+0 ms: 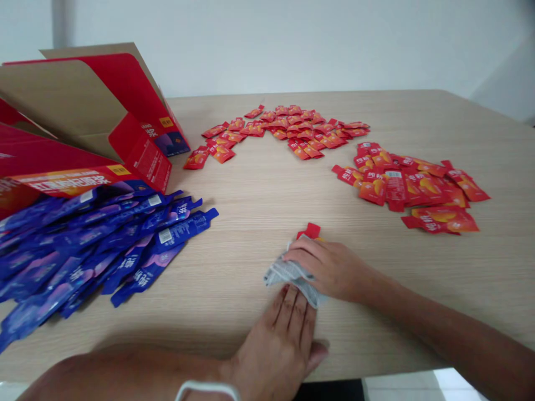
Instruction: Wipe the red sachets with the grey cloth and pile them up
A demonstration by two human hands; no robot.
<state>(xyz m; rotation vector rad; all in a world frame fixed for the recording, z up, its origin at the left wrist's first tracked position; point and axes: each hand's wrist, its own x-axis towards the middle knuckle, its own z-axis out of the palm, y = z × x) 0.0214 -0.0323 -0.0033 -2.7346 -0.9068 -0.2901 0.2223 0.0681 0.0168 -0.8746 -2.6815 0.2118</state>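
Observation:
In the head view my right hand [334,270] grips a crumpled grey-white cloth [288,269] with its fingers curled over it. Under the cloth lies a red sachet [309,230]; only its red end and a bit of orange show beyond the cloth, and the rest is hidden. My left hand [281,341], with a white band at the wrist, lies flat on the table just in front. Its fingers are stretched out, and their tips reach the cloth's near edge. Whether they press on the sachet's hidden end cannot be seen.
Blue pouches [104,239] lie piled at the left, before an open red cardboard box [75,161]. Small red sachets [292,125] spread across the back of the wooden table [251,195]. A pile of larger red sachets [413,181] lies at the right.

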